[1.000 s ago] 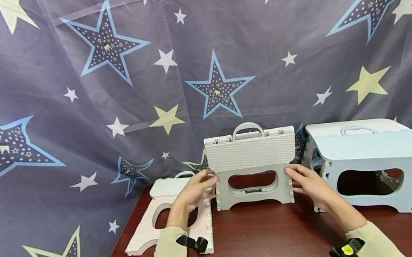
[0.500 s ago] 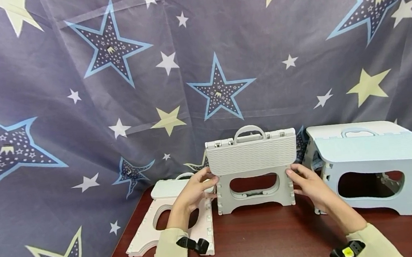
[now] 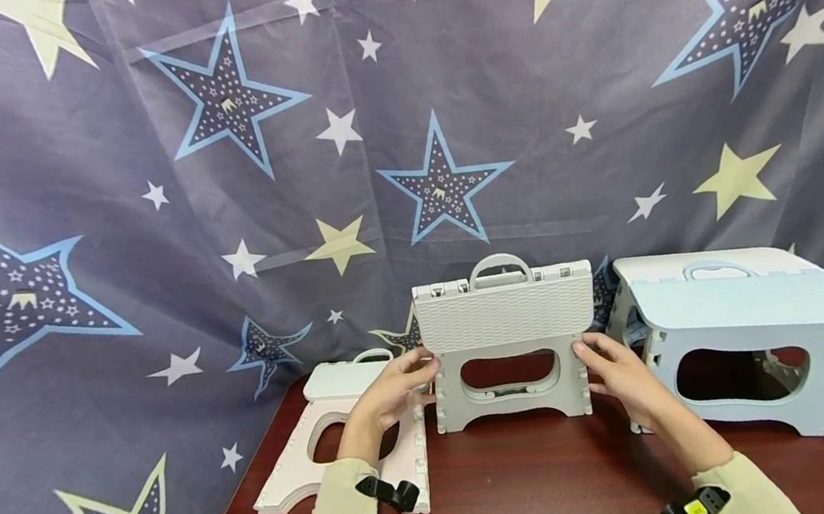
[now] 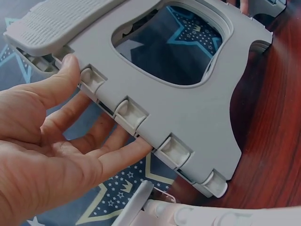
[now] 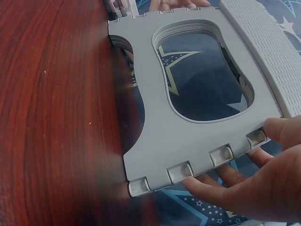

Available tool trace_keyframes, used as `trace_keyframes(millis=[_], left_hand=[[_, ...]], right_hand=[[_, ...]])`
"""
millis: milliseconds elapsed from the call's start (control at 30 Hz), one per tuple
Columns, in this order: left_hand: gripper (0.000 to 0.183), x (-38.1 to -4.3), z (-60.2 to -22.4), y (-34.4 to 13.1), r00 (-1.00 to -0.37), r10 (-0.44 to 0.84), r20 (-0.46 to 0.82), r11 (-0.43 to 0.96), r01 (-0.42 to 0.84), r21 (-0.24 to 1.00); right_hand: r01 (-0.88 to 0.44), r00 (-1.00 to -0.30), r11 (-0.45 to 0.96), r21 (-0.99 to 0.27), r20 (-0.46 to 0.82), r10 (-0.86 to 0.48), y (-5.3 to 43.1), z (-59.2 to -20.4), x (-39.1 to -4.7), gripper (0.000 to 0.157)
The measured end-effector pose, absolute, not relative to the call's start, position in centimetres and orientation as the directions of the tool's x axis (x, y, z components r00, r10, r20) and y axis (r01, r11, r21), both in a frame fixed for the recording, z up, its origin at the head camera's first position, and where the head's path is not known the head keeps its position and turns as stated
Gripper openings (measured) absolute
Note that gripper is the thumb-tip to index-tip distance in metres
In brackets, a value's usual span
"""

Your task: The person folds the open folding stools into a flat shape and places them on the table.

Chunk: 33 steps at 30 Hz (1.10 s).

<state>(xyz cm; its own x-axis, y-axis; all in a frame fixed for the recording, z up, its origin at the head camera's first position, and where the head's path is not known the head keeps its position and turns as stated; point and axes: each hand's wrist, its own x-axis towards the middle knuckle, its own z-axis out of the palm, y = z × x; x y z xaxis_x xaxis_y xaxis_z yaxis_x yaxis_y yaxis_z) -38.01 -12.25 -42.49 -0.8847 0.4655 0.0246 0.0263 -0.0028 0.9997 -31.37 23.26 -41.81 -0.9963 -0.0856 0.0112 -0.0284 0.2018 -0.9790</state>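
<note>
A grey folding stool [image 3: 504, 314] stands upright and folded on the table in the middle of the head view, its carry handle at the top. My left hand [image 3: 392, 393] grips its left edge just below the seat flap, thumb on the front. In the left wrist view, the left fingers [image 4: 123, 157] lie along the hinged edge. My right hand [image 3: 624, 373] holds the opposite edge in the same way, thumb near the flap. Several right fingers [image 5: 214, 190] reach along and partly behind that edge in the right wrist view.
On the left, a pale pink and white folded stool [image 3: 298, 462] lies on the dark red table [image 3: 527, 488], partly behind the left forearm. An unfolded light blue and white stool [image 3: 748, 301] stands at the right. A star-patterned curtain [image 3: 298, 177] hangs behind.
The head view has tilted up slightly, so the whole scene sits a little lower in it. Both hands keep their hold on the grey stool, which shows no clear movement on the table.
</note>
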Motion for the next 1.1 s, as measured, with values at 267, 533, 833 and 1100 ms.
trace_keyframes(millis=[267, 533, 833, 1100], left_hand=[[0.023, -37.88, -42.61, -12.24, -0.889, 0.456, 0.045, -0.017, 0.042, 0.999], [0.026, -37.8, -42.2, -12.0, -0.911, 0.409, 0.05, -0.032, 0.04, 0.999], [0.03, -37.87, -42.34, -11.91, -0.913, 0.406, 0.039, -0.017, 0.035, 0.999], [0.03, -37.77, -42.2, -11.76, -0.906, 0.42, 0.046, -0.008, 0.047, 0.999]], right_hand=[[-0.021, -0.997, 0.205, -0.979, 0.005, -0.079, 23.28, -41.93, -31.35, 0.062], [-0.035, -0.997, 0.21, -0.977, 0.02, -0.073, 23.28, -41.61, -31.34, 0.058], [-0.039, -0.997, 0.208, -0.977, 0.024, -0.078, 23.42, -41.59, -31.39, 0.058], [-0.031, -0.997, 0.204, -0.978, 0.017, -0.069, 23.55, -41.56, -31.26, 0.058]])
